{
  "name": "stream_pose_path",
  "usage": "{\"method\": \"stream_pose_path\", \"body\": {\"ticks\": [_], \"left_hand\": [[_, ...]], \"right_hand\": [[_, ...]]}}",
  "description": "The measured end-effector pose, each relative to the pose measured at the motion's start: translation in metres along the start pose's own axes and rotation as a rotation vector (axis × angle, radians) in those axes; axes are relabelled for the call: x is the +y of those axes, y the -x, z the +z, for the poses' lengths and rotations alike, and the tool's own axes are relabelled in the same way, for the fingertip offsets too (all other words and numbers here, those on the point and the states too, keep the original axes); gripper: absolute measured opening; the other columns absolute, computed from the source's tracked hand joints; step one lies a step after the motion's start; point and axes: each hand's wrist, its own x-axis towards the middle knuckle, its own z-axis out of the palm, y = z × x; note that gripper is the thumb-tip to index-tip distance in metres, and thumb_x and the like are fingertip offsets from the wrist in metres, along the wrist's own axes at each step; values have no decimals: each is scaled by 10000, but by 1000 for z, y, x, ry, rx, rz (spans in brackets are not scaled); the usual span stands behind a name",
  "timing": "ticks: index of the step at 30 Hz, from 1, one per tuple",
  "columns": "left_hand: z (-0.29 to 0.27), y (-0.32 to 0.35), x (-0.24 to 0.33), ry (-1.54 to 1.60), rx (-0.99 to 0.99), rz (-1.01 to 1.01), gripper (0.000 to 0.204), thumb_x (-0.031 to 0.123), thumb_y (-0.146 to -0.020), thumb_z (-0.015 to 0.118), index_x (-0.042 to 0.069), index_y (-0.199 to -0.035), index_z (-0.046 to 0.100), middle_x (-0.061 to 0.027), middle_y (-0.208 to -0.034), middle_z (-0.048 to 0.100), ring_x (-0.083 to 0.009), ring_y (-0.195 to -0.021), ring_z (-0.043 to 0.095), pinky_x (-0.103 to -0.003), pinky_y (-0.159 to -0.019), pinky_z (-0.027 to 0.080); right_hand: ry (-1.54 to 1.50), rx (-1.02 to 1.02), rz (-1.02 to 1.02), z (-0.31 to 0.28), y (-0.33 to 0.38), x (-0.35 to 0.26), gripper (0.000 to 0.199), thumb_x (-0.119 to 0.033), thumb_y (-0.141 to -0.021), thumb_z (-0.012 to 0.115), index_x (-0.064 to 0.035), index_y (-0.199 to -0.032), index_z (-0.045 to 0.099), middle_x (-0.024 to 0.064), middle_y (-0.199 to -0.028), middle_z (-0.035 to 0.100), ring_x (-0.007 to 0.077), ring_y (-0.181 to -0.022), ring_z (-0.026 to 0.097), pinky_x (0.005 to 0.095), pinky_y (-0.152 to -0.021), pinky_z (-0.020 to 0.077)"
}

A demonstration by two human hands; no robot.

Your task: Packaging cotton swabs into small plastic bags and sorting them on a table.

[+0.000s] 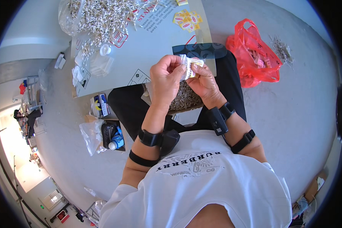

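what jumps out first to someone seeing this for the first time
Both hands meet at the centre: the left hand and right hand pinch a small white and yellow packet above a lap pile of thin sticks. A bright red plastic bag sits on the floor at upper right, and a heap of white sticks lies at upper left.

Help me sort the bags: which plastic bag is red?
The red bag on the floor at the person's right; the clear bag at the left is see-through.

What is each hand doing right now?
Left hand: fingers closed on the small clear packet.
Right hand: fingers pinching the same packet's other side.
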Motion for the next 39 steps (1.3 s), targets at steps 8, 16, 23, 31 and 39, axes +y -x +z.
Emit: {"method": "stream_pose_path", "body": {"ticks": [8, 16, 23, 31, 39], "left_hand": [[-12, -17, 1, -397, -63, 158, 57, -32, -748, 622, -24, -803, 630, -57, -705, 589, -131, -628, 558, -253, -586, 450], [-20, -30, -34, -584, -179, 236, 135, -76, -708, 600, -19, -823, 641, -85, -741, 600, -161, -670, 588, -266, -620, 454], [-20, -28, -34, -517, -217, 229, 112, -67, -729, 614, -5, -817, 647, -61, -737, 577, -137, -653, 561, -255, -607, 443], [-31, -21, -44, -502, -186, 253, 127, -40, -723, 654, 17, -836, 647, -24, -785, 564, -101, -669, 541, -236, -587, 432], [-35, -7, -46, -397, -88, 237, 141, -29, -688, 696, 19, -798, 623, -43, -752, 555, -144, -646, 555, -252, -564, 448]], "right_hand": [[495, 174, -220, 1, -6, -14, 407, 48, -744, 649, -31, -1136, 571, 85, -1122, 584, 166, -963, 540, 299, -902, 421], [933, -24, -198, 8, -4, -30, 364, 70, -754, 621, -17, -1108, 623, 11, -942, 635, 48, -705, 520, 180, -652, 420], [1048, -5, -187, 6, -6, -24, 179, 8, -781, 654, -42, -952, 675, -11, -748, 617, 35, -647, 530, 184, -559, 397], [1004, -34, -207, -3, -8, -20, 47, -24, -846, 612, -2, -867, 647, 43, -879, 647, 58, -676, 533, 196, -590, 413], [915, -10, -179, -7, -8, -18, 48, -29, -854, 602, -20, -856, 649, 49, -914, 650, 50, -661, 528, 190, -591, 418]]}}
